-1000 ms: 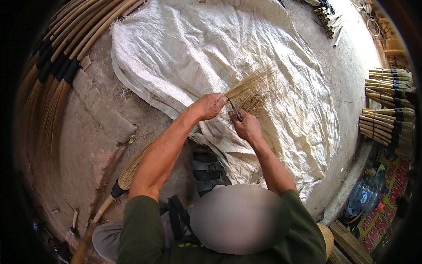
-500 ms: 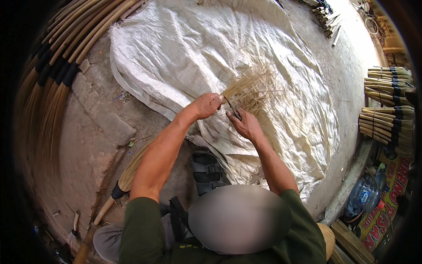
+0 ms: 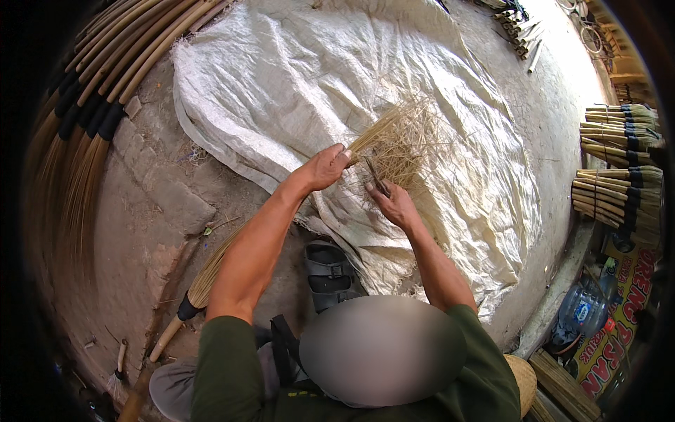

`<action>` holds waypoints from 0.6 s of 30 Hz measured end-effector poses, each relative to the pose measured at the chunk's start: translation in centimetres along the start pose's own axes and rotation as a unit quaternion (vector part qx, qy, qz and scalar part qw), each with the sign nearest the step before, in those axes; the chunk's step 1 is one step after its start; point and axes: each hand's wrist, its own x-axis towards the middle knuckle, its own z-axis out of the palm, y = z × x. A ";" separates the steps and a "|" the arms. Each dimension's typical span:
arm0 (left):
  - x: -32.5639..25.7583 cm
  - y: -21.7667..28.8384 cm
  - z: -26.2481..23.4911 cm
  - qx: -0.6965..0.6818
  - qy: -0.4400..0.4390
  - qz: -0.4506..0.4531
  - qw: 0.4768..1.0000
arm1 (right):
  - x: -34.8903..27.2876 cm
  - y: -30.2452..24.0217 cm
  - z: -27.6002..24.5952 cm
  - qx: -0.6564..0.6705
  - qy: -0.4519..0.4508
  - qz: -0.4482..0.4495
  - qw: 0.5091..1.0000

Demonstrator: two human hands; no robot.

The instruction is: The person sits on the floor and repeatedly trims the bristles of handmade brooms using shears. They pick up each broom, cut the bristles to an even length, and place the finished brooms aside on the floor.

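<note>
My left hand (image 3: 326, 169) is closed around a bundle of pale broom bristles (image 3: 375, 133), whose loose ends point up and to the right. In my closed right hand (image 3: 396, 205) is a dark narrow-bladed tool (image 3: 376, 176); whether it is a knife or scissors I cannot tell. Its tip is just below the bundle and apart from it. Under and beyond the bundle, a tangle of cut straw (image 3: 408, 151) lies on a wrinkled white woven sheet (image 3: 281, 91).
A finished broom (image 3: 188, 304) lies by my left forearm. Several long-handled brooms (image 3: 105, 116) are stacked at the left. Tied broom bundles (image 3: 608, 190) stand at the right, above a clear plastic water bottle (image 3: 585, 313). A dark sandal (image 3: 329, 271) sits at the sheet's near edge.
My right hand has drawn slightly right and down, moving the blade away from the bristles. My left hand has shifted a little left and up, still gripping the bundle.
</note>
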 end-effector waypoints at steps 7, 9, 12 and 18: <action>-0.7 0.9 0.6 -0.058 -0.084 0.081 0.991 | 0.3 -1.7 -0.7 -0.063 0.020 -0.034 0.997; -0.6 0.7 0.9 -0.005 -0.058 0.065 0.996 | 0.4 -1.6 -0.5 -0.077 0.029 -0.034 0.996; -0.3 0.2 0.9 0.005 -0.055 0.054 0.997 | 0.4 -0.6 -0.2 -0.078 0.040 -0.022 0.996; -0.5 0.4 0.2 -0.024 -0.057 0.031 0.998 | 0.2 0.8 -0.2 -0.010 -0.008 0.019 1.000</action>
